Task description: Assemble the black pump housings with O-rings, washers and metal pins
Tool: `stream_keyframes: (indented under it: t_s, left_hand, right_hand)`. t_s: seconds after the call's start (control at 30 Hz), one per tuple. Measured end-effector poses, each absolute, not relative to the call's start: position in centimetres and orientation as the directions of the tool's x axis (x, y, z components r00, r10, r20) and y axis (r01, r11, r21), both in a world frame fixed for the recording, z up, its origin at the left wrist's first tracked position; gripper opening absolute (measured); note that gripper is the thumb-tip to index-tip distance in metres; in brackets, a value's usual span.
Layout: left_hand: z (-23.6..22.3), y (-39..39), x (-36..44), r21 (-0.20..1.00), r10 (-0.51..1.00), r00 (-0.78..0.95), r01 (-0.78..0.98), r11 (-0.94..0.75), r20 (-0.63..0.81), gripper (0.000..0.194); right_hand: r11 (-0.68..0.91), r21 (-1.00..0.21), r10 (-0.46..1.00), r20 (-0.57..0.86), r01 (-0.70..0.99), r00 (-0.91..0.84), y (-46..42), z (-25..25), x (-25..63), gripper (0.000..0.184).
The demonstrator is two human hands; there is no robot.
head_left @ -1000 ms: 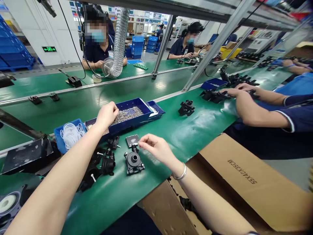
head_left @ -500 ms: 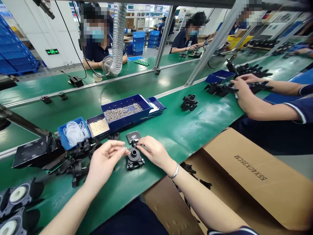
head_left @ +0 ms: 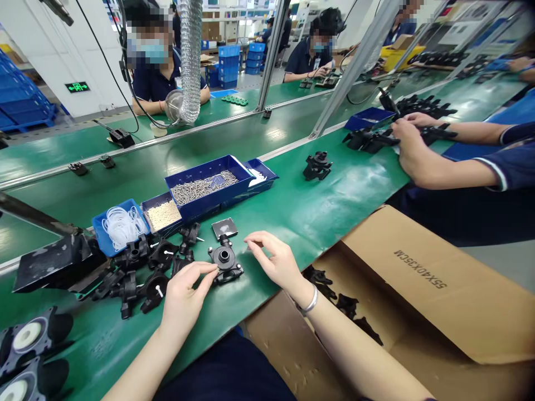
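Observation:
A black plastic housing (head_left: 226, 266) with a round central hole lies on the green bench between my hands. Light metallic spots show at its corners. Thumb and forefinger of my left hand (head_left: 188, 289) are pinched at its left edge, touching it; anything between the tips is too small to make out. My right hand (head_left: 276, 262) hovers right of the housing, apart from it, with fingers curled and tips close together. Whatever those fingers hold, if anything, is hidden. Behind the housing lies a small dark square plate (head_left: 224, 228).
Blue bins hold metal screws (head_left: 204, 188), small cream pieces (head_left: 163, 215) and white rings (head_left: 124, 227). More black parts (head_left: 156, 287) lie on the left. An open cardboard box (head_left: 434, 284) with black parts stands below the bench edge. A co-worker's hands (head_left: 407, 136) work at right.
My right hand has drawn away from the housing to the right. My left fingertips have come down to its left edge. The whole view has shifted slightly.

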State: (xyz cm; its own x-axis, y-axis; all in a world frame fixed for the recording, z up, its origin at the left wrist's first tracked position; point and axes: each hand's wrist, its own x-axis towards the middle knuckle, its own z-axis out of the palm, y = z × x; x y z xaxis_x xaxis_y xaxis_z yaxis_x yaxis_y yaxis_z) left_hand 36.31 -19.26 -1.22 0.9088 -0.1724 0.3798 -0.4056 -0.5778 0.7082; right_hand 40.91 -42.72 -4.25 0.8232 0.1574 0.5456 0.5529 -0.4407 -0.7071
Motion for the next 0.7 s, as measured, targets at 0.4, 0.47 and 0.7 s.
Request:
stream_keyframes:
  t_s: [0.4,0.47,0.7]
  left_hand:
    - [-0.8,-19.1,35.9,0.368,-0.384,0.760,-0.609,-0.703,0.524,0.036]
    - [-0.3,-19.1,36.0,0.423,-0.271,0.808,-0.523,-0.740,0.524,0.053]
    - [-1.1,-18.4,39.0,0.302,-0.407,0.813,-0.546,-0.781,0.417,0.049]
  right_hand:
    - [-0.419,-0.786,0.087,0.463,0.454,0.882,-43.7,-4.8,40.0,0.015]
    - [-0.410,-0.801,0.071,0.448,0.435,0.891,-43.3,-4.8,39.3,0.016]
    - [-0.485,-0.774,0.151,0.383,0.406,0.911,-39.1,-5.7,35.0,0.081]
